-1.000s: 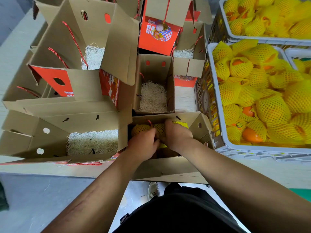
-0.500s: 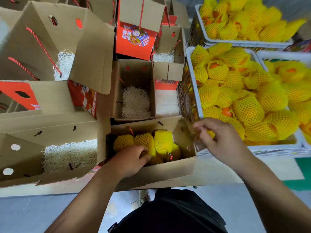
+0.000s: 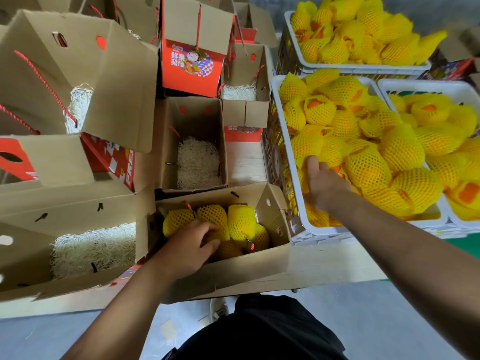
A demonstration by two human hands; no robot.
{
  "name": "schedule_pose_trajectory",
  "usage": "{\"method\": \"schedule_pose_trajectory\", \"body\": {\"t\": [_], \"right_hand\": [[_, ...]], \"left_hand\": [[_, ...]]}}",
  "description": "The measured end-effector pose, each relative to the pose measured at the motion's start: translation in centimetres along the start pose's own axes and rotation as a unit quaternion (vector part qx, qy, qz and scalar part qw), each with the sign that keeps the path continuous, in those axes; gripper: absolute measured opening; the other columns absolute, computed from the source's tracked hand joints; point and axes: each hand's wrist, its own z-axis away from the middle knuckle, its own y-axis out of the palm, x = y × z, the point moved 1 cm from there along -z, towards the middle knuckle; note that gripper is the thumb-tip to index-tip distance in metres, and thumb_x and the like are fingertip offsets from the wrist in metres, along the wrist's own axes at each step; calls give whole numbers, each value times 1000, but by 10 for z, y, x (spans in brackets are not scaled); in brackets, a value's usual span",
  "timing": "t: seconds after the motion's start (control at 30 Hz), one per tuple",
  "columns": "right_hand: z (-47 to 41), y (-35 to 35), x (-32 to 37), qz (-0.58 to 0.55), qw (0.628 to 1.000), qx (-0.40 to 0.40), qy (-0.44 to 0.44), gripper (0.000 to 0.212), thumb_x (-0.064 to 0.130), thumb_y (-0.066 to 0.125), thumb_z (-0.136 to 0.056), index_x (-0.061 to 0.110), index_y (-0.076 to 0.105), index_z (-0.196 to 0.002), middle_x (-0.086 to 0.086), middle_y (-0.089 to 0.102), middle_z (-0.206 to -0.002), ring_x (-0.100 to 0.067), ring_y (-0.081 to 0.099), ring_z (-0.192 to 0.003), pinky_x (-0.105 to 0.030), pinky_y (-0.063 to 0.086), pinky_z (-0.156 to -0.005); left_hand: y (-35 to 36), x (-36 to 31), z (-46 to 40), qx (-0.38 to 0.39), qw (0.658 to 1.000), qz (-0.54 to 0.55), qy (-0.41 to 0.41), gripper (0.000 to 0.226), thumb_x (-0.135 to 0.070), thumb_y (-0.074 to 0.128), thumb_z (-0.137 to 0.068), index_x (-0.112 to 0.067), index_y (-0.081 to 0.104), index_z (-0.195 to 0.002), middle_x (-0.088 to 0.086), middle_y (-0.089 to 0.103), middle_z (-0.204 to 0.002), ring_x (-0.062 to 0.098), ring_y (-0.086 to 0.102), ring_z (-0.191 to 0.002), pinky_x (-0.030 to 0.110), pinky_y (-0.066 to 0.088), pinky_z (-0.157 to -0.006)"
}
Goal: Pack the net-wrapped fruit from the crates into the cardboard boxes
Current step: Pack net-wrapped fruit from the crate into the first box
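Note:
The open cardboard box (image 3: 270,203) right in front of me holds several fruit in yellow foam net (image 3: 240,219). My left hand (image 3: 189,245) rests inside it, fingers spread on the fruit at the box's left side. To the right, a white plastic crate (image 3: 319,231) is heaped with net-wrapped orange fruit (image 3: 400,149). My right hand (image 3: 324,183) reaches over the crate's near left corner. Its thumb is straight and its palm lies against the fruit, while the fingertips are hidden among them.
Behind the box stands a smaller open box lined with shredded paper (image 3: 198,162), and a larger lined one (image 3: 93,245) is at the left. A red printed box (image 3: 192,66) and more open boxes crowd the back. Two more fruit crates (image 3: 358,35) (image 3: 441,85) stand at the right.
Both hands were in the front box a second ago. My right hand has left it and moved right into the crate among the fruit, while my left hand stays on the packed fruit.

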Motion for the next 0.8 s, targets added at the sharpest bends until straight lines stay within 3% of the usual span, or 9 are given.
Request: {"method": "schedule_pose_trajectory", "body": {"t": [0.2, 0.4, 0.53, 0.63, 0.7, 0.73, 0.8], "right_hand": [[8, -2, -4, 7, 996, -71, -45, 73, 54, 77, -79, 21, 31, -125, -11, 50, -124, -41, 54, -113, -46, 47, -77], [38, -31, -18, -182, 973, -114, -88, 85, 33, 81, -74, 20, 35, -143, -15, 44, -133, -43, 53, -115, -48, 49, -88], [73, -49, 24, -238, 929, -170, -226, 81, 38, 71, -68, 28, 38, -142, -4, 40, -135, -28, 48, -123, -38, 45, -97], [93, -36, 80, -209, 907, -111, -350, 84, 42, 68, -65, 37, 33, -142, 2, 38, -136, -26, 54, -118, -35, 51, -91], [95, -13, 114, -180, 895, -51, -405, 84, 42, 68, -66, 38, 34, -142, 4, 38, -137, -24, 60, -106, -32, 52, -81], [93, 0, 126, -183, 887, -19, -424, 82, 40, 71, -68, 37, 36, -142, 5, 37, -137, -21, 61, -102, -27, 50, -79], [86, 23, 143, -224, 874, 53, -427, 81, 32, 78, -69, 35, 39, -140, 8, 36, -137, -19, 58, -105, -26, 52, -84]], "left_hand": [[-4, 4, 2, -7, 999, 32, 5, 36, -39, 56, -104, -30, 56, -139, -12, 51, -141, 6, 48, -125, 23, 41, -102], [-8, 7, 2, -18, 997, 70, 5, 33, -33, 56, -105, -26, 59, -137, -9, 57, -135, 6, 51, -121, 19, 42, -96], [-8, 9, 3, -24, 996, 85, 3, 30, -30, 53, -106, -27, 61, -135, -14, 58, -126, 4, 53, -116, 10, 40, -85], [-11, 11, 2, -23, 993, 116, -1, 27, -30, 50, -108, -24, 64, -131, -10, 62, -123, 2, 57, -109, 14, 46, -84], [-14, 11, 1, -33, 984, 173, -15, 29, -31, 44, -110, -19, 66, -124, 1, 69, -117, 11, 63, -106, 26, 52, -90], [-15, 11, 2, -39, 976, 214, -27, 31, -32, 41, -111, -19, 67, -121, 2, 70, -114, 13, 64, -106, 24, 52, -91], [-20, 9, 5, -58, 948, 307, -64, 30, -38, 41, -111, -31, 69, -111, -13, 68, -108, -4, 61, -101, 7, 43, -81]]}}
